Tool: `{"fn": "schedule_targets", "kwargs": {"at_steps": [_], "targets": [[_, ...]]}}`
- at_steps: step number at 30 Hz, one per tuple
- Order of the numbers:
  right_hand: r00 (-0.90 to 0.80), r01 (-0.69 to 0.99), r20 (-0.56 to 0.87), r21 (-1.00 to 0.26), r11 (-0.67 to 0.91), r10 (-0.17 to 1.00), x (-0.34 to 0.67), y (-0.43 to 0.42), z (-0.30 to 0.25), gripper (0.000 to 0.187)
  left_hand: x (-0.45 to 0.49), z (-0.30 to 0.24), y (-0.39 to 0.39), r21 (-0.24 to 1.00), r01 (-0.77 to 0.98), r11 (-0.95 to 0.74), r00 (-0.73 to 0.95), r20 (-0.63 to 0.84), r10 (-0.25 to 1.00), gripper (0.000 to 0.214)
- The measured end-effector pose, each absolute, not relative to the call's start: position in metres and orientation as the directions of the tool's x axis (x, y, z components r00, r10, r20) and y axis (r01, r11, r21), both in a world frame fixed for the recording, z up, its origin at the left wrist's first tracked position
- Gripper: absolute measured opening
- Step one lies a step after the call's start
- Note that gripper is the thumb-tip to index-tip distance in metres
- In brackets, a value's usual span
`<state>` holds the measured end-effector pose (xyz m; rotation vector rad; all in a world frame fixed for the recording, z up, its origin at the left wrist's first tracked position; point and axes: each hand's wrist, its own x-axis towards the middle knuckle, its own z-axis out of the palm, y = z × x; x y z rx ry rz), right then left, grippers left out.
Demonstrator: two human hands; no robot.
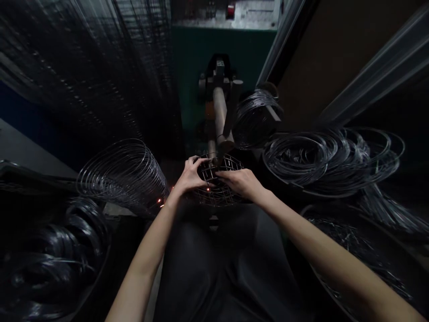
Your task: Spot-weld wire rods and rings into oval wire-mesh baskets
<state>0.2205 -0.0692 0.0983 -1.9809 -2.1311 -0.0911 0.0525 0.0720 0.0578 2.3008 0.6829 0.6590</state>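
Both hands are on a round wire cage [217, 196] held straight ahead of the body. The left hand [191, 176] is clamped on the cage's left rim, with its fingers curled over the top wires and the thumb below. The right hand [241, 182] lies palm down on the cage's right side, its fingertips reaching toward the middle, close to the left hand's; whether they hook a wire cannot be told. Below the grip, nearer the body, a dark apron [217, 268] covers the lap. Just left of the left wrist a few orange sparks [161, 202] glow. Beyond them, left of the grip, a stack of thin wire rings [124, 172] lies tipped on its side like a spring. Lower on that side, a dark bin [97, 286] holds more coiled wire. Right of the grip, well apart from the right hand, a loose heap of wire hoops [321, 161] is spread flat. Directly behind the cage, a thick metal rod [219, 114] slants down, and its lower end stops just above the cage's far rim. A small coil [254, 116] hangs beside the rod on the right. Farther back stands the green machine body [214, 49], with a red button [230, 10] at its top. Stacked wire mesh [83, 58] fills the far upper left.
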Motion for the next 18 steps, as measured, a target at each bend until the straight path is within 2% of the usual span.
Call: {"fn": "schedule_targets", "kwargs": {"at_steps": [5,8,15,18], "targets": [[0.023,0.962,0.397,-0.26,0.088,0.918,0.227,-0.072,0.083,0.02,0.057,0.055,0.077,0.686,0.275,-0.674,0.737,0.3,0.606,0.093],[0.107,0.947,0.462,-0.318,0.051,0.88,0.232,-0.074,0.078,0.014,0.058,0.055,0.078,0.682,0.285,-0.674,0.722,0.309,0.619,0.094],[0.244,0.904,0.473,-0.427,-0.022,0.846,0.241,-0.039,0.076,0.008,0.078,0.061,0.114,0.662,0.332,-0.672,0.727,0.274,0.63,0.092],[0.288,0.882,0.432,-0.467,-0.061,0.855,0.241,-0.049,0.084,0.013,0.076,0.064,0.117,0.632,0.275,-0.725,0.743,0.339,0.577,0.09]]}}
